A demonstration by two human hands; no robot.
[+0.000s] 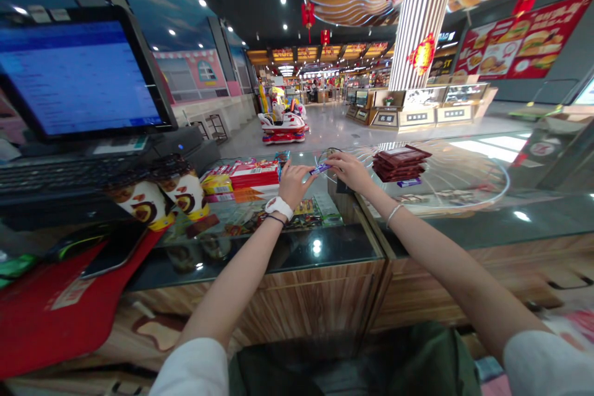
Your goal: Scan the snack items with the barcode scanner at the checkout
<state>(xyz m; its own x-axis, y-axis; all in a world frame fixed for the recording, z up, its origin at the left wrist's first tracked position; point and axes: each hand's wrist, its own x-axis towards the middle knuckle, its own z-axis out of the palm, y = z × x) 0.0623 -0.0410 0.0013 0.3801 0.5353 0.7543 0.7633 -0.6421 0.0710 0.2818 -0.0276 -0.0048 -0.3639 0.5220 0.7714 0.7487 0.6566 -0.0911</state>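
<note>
Between my two hands, above the glass counter, is a small purple packet [319,169], like a wrapped candy bar. My left hand [293,184], with a white watch on the wrist, pinches its left end. Fingers of my right hand [351,170] close on its right end. Just left of my left hand lie red and yellow snack packs [255,174] in a stack. To the right of my right hand sits a pile of dark brown packets [400,163], with another purple packet [409,183] at its front edge.
A monitor [83,74] and keyboard [41,182] stand at the left, beside two printed cups [183,189]. A phone [114,250] rests on a red mat [69,322]. More packets show under the counter glass [306,210]. A kiddie ride [283,124] stands beyond the counter.
</note>
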